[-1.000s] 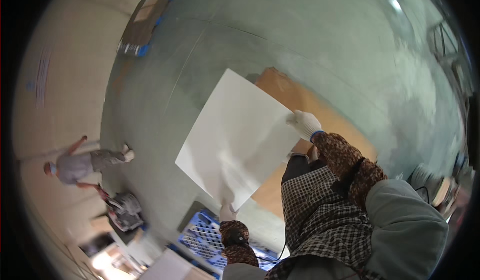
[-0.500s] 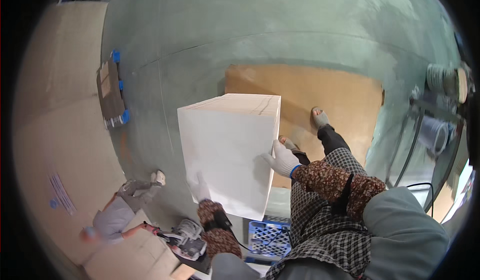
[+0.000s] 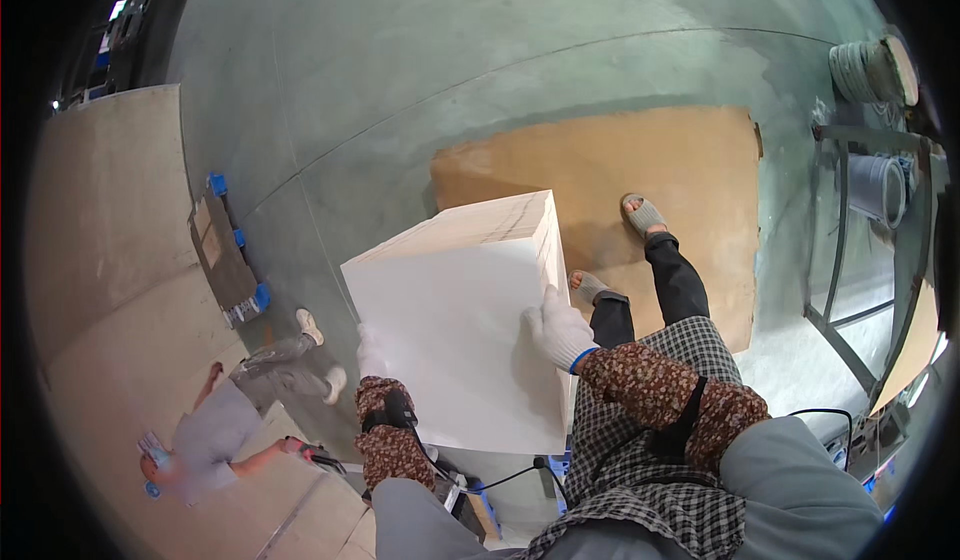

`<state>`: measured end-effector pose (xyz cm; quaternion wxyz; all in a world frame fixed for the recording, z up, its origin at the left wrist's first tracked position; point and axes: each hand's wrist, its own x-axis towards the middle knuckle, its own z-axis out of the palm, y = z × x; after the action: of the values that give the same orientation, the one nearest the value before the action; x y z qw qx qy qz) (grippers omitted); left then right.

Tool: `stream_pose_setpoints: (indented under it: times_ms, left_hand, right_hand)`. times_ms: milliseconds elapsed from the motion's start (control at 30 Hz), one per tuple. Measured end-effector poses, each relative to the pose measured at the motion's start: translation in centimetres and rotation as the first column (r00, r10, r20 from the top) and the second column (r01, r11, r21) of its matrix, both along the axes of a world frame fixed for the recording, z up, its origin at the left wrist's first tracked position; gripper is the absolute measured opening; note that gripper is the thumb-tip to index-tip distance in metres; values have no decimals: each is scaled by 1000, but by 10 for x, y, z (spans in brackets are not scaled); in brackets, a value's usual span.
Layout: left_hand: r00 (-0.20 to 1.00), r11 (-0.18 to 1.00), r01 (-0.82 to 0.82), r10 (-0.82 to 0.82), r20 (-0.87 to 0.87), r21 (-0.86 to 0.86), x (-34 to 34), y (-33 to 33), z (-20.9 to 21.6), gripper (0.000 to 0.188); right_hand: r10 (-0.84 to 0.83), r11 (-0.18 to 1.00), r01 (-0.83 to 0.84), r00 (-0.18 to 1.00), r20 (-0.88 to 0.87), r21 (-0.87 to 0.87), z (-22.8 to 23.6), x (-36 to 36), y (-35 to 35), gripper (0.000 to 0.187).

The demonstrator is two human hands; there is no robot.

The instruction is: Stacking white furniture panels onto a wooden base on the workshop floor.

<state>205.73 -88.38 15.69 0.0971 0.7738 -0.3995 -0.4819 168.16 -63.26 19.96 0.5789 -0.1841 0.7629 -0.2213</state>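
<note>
A tall stack of white-faced boards (image 3: 470,222) stands before me, its many thin pale edges showing on the far and right sides. The large white top board (image 3: 440,330) covers it. White gloves cover both my hands. My left hand (image 3: 371,352) grips the board's left edge, its fingers partly hidden. At the right edge, my right hand (image 3: 560,332) holds the board with the thumb side over the white face and the other fingers down along the side.
Brown cardboard (image 3: 690,170) lies on the grey-green floor, with my sandalled feet on it. Another person (image 3: 215,425) is at the lower left beside large pale panels (image 3: 110,220). A dark metal frame (image 3: 835,230) stands right. A black cable (image 3: 500,482) hangs near my left sleeve.
My view has turned, and the stack appears slightly rotated. My left hand has gone from the white face to its left edge. The other person has shifted, with both shoes now showing.
</note>
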Motion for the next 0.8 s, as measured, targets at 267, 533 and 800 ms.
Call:
stream_pose_setpoints:
  times_ms: [267,533,800]
  left_hand:
    - [986,978,79,-49,-158,194,-5,10,-10,98]
    - [954,989,68,-26,-300,133,-16,14,-13,99]
    - [993,981,88,-73,-92,171,35,0,-34,97]
  right_hand:
    - [-64,998,62,990,129,23,-4,-21,21,64]
    - [-180,984,179,982,50,20,-8,-3,18,62]
    - [-194,981,195,978,77,-12,-14,1,25,55]
